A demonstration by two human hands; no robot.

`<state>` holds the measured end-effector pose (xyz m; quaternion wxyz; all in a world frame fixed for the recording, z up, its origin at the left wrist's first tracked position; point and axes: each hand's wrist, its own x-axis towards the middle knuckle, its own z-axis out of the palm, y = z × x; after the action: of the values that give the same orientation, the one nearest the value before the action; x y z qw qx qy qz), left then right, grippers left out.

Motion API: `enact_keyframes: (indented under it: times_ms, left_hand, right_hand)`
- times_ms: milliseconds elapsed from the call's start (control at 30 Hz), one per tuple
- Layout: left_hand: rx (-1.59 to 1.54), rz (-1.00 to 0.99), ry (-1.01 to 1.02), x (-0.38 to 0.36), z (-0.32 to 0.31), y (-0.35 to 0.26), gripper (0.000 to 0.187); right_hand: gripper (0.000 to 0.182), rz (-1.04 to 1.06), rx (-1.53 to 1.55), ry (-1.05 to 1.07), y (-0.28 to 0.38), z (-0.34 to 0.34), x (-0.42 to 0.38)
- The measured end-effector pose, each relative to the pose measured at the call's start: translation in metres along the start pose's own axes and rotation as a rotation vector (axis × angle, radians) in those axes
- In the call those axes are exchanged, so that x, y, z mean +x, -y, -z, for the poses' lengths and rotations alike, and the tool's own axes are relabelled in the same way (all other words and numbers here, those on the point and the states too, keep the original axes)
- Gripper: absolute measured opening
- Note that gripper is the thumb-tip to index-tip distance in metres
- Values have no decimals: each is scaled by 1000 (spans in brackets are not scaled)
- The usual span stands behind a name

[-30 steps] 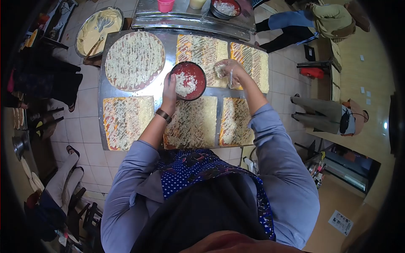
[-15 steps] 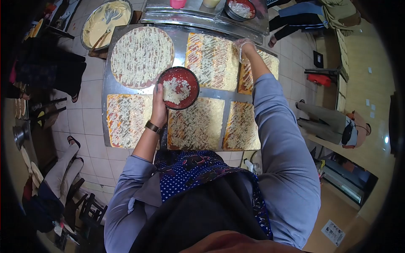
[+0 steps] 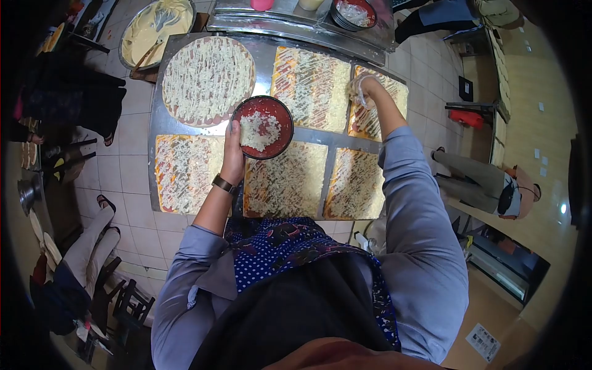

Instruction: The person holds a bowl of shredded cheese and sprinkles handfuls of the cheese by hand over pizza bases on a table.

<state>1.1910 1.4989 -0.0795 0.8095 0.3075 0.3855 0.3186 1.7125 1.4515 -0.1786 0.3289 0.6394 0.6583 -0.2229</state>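
My left hand (image 3: 234,154) grips the side of a round bowl, red inside with a dark rim (image 3: 287,114). Shredded white cheese (image 3: 259,131) lies at its bottom. In a clear plastic glove, my right hand (image 3: 365,91) hangs over the far right rectangular pizza (image 3: 388,117), fingers curled downward; what they hold, if anything, is hidden. Topped rectangular slabs lie around the bowl: one at far centre (image 3: 311,89), one at near left (image 3: 185,176), one at near centre (image 3: 287,182) and one at near right (image 3: 354,185). A round pizza (image 3: 208,80) with white stripes sits at far left.
The slabs lie on a metal table (image 3: 302,136). Beyond its left corner is a large bowl of creamy mixture (image 3: 139,40) with a wooden utensil. A metal surface (image 3: 271,21) behind holds a dark bowl with a plastic bag (image 3: 353,12). Other people stand or sit on both sides.
My right hand has moved nearer to me and slightly right, from the slab's far left corner to over its surface. The left hand and bowl have barely shifted.
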Motion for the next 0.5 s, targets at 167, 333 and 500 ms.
enact_keyframes:
  times_ms: [167,333,500]
  left_hand:
    - [36,-10,-6,-3,-7,4,55]
    - [38,-3,6,-9,-6,6,55]
    - [56,-8,18,-13,0,11,56]
  right_hand:
    - [33,-70,102,-241,27,6,5]
    - [34,-2,-309,51,97,82,-37]
    - [28,-26,-103,-47,106,63,-51]
